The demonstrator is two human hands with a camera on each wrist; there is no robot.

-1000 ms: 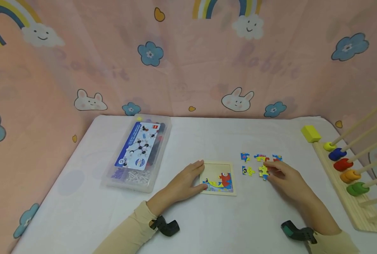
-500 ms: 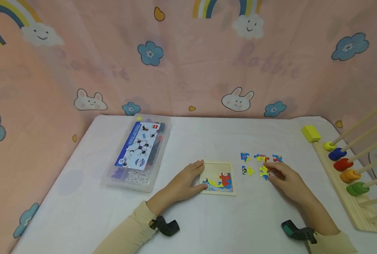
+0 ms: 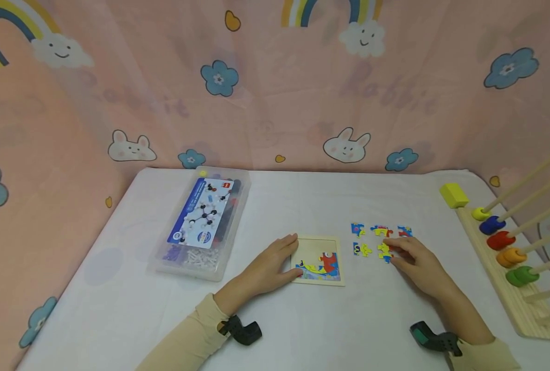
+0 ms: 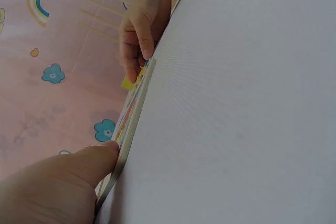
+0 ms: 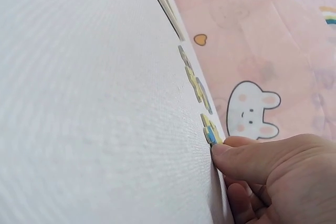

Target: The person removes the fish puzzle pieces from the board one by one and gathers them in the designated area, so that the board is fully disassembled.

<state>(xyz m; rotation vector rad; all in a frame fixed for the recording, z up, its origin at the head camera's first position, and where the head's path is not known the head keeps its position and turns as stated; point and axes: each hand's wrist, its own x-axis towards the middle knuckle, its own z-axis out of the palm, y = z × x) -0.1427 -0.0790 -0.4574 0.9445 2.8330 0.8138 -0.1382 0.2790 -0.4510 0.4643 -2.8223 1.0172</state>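
Note:
In the head view, my left hand [image 3: 262, 269] rests on the left side of a square wooden puzzle tray [image 3: 342, 268], its fingers fairly straight along the edge. Its thumb [image 4: 102, 157] presses on the tray's top in the left wrist view. Joined red, yellow and blue pieces [image 3: 329, 263] fill the tray's lower and right part. To the right, my right hand [image 3: 420, 263] pinches a yellow and blue puzzle piece [image 3: 384, 251] between thumb and fingers, low over the cloth. The right wrist view shows the thumb tip at that piece's edge [image 5: 211, 134].
Several loose puzzle pieces [image 3: 357, 230] lie in two rows between tray and right hand. A clear plastic case [image 3: 191, 265] with a molecule label stands on the left. On the right is a wooden rack [image 3: 493, 263] with slanted pegs and coloured beads. A pink printed curtain [image 3: 265, 103] backs the table.
The puzzle piece in my right fingers has turned very slightly. My left hand and the tray stay in place.

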